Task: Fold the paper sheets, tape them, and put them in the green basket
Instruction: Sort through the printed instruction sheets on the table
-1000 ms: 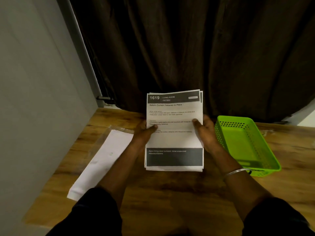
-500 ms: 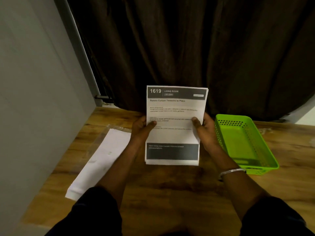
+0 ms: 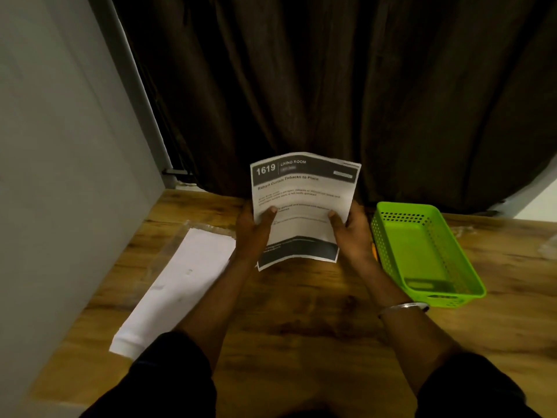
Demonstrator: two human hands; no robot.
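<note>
My two dark sleeves point(image 3: 168, 372) are closest to me, down at 6 o'clock. My bare arms reach out over the table point(image 3: 301, 327). It is brown wood with darker streaks. A thin silver bangle point(image 3: 404, 307) sits on my right wrist, at about 4 o'clock.

At 8 o'clock a pile point(image 3: 174, 285) of white paper lies flat on the table. There is clear plastic around its far end.

A bit further out, in the middle, I hold one printed sheet point(image 3: 304, 200) up above the table. My left hand point(image 3: 253, 233) grips its left edge, with the thumb on the front. The fingers go behind the sheet, where I cannot see them. My right hand point(image 3: 352, 233) grips the right edge the same way. The sheet bends and bulges between them. It has a dark band at the top with "1619" and "LIVING ROOM", and another dark band at the bottom.

At 3 o'clock the green basket point(image 3: 379, 236) sits on the table, just beside my right hand. Its walls are full of little holes.

At 12 o'clock a dark brown curtain point(image 3: 331, 86) hangs behind the table. At 9 o'clock a grey wall point(image 3: 60, 146) runs along the table's left side.
</note>
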